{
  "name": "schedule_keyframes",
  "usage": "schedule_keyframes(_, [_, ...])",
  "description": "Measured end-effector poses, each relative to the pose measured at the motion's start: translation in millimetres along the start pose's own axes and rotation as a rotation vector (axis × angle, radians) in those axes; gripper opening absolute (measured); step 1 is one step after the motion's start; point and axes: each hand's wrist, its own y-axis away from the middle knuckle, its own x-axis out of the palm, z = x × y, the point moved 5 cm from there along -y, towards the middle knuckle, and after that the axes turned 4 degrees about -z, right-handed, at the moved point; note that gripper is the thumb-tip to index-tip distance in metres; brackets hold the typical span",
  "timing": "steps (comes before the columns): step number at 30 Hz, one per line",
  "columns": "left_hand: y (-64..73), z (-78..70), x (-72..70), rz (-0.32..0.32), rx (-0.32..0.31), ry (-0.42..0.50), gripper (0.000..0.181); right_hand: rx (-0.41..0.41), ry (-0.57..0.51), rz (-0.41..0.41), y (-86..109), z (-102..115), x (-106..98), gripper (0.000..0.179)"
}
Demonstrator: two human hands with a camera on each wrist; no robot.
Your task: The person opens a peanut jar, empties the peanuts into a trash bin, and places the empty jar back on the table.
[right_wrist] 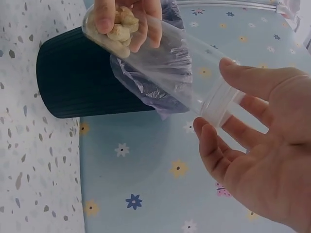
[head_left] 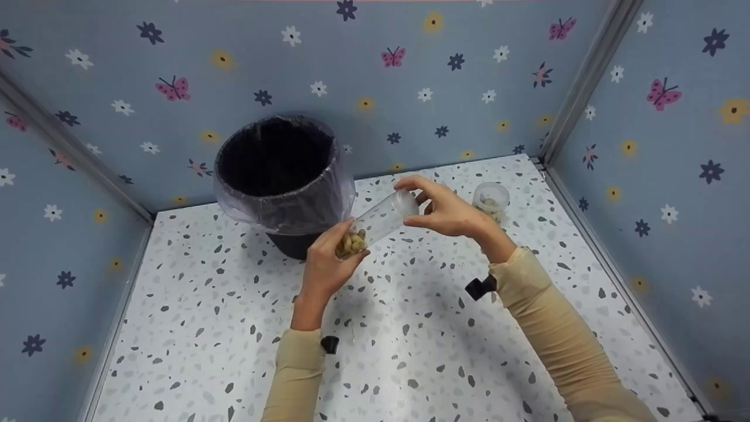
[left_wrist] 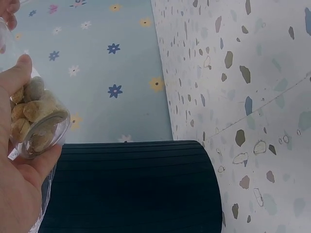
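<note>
A clear plastic jar (head_left: 379,223) is held tilted above the table, its lidded end up toward the right. My left hand (head_left: 329,261) grips the lower end, where several tan, nut-like pieces (left_wrist: 36,109) have gathered. At the upper end, my right hand (head_left: 442,210) pinches the translucent screw lid (right_wrist: 219,104) between thumb and fingers. Most of the jar's length above the pieces holds nothing, as the right wrist view shows. The lid sits on the jar's mouth.
A dark bin (head_left: 293,245) lined with a translucent purple bag (head_left: 310,205) stands behind the left hand. A second clear jar (head_left: 491,198) with a pale lid stands beyond the right wrist. Flowered panels (head_left: 398,117) enclose the speckled table (head_left: 410,351) at the back and sides.
</note>
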Motion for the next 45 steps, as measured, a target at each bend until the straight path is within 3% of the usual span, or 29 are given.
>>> schedule_keyframes(4, [1.3, 0.5, -2.3, -0.007, -0.003, 0.002, 0.065, -0.013, -0.003, -0.014, 0.1, -0.4, -1.8, 0.058])
schedule_keyframes(10, [9.7, 4.4, -4.6, -0.006, -0.024, -0.013, 0.067, 0.103, -0.039, -0.084, 3.9, -13.8, -11.9, 0.059])
schedule_keyframes(16, [16.1, 6.4, -8.5, -0.022, -0.028, -0.016, 0.067, 0.246, 0.046, -0.163, 5.9, -62.6, -17.2, 0.054])
schedule_keyframes(23, [15.9, 7.2, -14.3, -0.044, -0.018, 0.014, 0.067, 0.310, 0.194, -0.289, 7.4, -133.4, -18.8, 0.045])
schedule_keyframes(28, [18.2, 8.5, -14.7, -0.035, -0.026, 0.011, 0.066, 0.324, 0.285, -0.340, 12.7, -171.3, -20.1, 0.044])
schedule_keyframes(38, [23.0, 10.0, -16.6, 0.003, -0.050, 0.007, 0.065, 0.411, 0.474, -0.347, 19.0, -230.4, -6.6, 0.043])
schedule_keyframes(45, [28.6, 12.3, -20.8, 0.020, -0.058, 0.010, 0.065, 0.423, 0.495, -0.323, 17.9, -250.8, 5.6, 0.043])
